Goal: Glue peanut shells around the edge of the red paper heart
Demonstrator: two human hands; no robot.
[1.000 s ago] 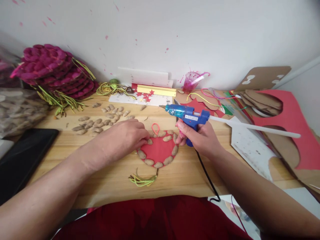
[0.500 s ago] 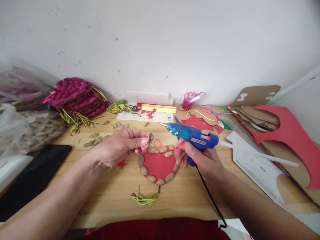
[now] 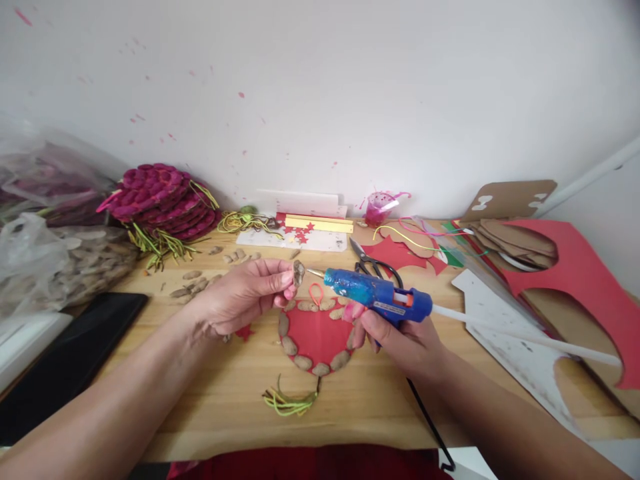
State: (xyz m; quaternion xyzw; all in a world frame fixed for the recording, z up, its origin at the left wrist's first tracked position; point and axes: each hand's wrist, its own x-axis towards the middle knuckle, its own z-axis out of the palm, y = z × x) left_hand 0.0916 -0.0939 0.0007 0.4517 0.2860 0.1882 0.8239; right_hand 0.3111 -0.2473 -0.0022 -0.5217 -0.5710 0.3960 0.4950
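Note:
Between thumb and fingers my left hand [image 3: 255,290] pinches a peanut shell [image 3: 299,272]. My right hand [image 3: 395,333] is wrapped round a blue glue gun [image 3: 370,292] with a white glue stick [image 3: 525,333] out of its back; its metal tip is at the shell, though contact is hard to tell. Below both hands lies a red round piece [image 3: 320,337] with peanut shells along its edge, an orange loop [image 3: 316,293] at its top and a green-yellow tassel [image 3: 290,400] at its bottom.
Left are a purple stack [image 3: 160,200], a bag of shells [image 3: 95,263], loose shells [image 3: 193,287] and a black phone-like slab [image 3: 75,360]. Behind are red stars [image 3: 303,235] and scissors [image 3: 373,260]. Right are a red cut sheet [image 3: 580,267] and white board [image 3: 505,333].
The glue gun has moved left and slightly down, bringing its tip to the shell. More of the scissors now shows. My left hand still holds the shell, with its inner side more visible.

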